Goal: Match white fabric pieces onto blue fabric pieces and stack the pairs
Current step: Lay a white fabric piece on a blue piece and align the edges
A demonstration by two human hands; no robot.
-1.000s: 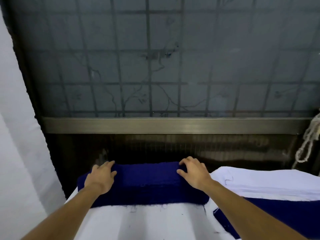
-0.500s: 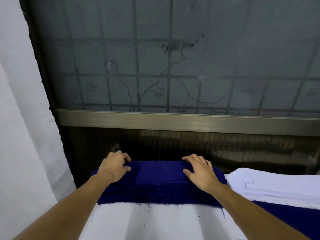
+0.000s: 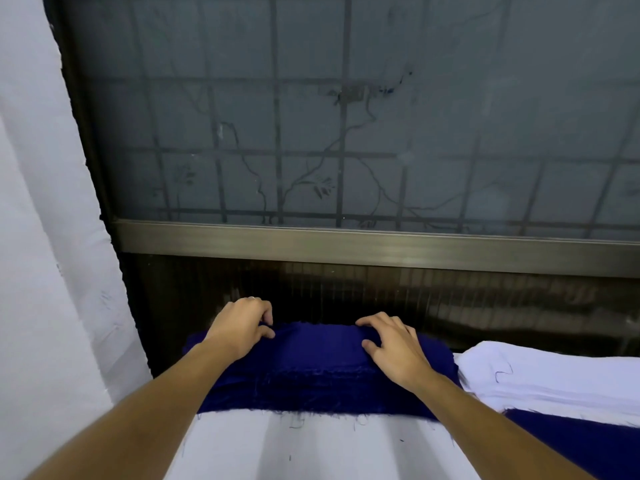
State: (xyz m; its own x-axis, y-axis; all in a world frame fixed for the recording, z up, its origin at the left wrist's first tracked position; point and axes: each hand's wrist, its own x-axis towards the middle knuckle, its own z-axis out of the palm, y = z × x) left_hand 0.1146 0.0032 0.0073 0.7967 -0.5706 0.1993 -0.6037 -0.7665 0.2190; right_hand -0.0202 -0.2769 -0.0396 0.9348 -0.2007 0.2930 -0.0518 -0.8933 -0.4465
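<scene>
— What surrounds the work?
— A grilled window (image 3: 346, 133) directly behind, a white curtain (image 3: 52, 237) left, stacked white fabric (image 3: 554, 379) right.

— And the hands?
— The left hand (image 3: 239, 327) pinches the blue fabric (image 3: 318, 362) at its far edge; the right hand (image 3: 394, 344) lies spread, flat on it.

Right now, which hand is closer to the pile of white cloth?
The right hand. It rests on the blue fabric just beside the white pile; the left hand grips the blue fabric's far-left end.
</scene>
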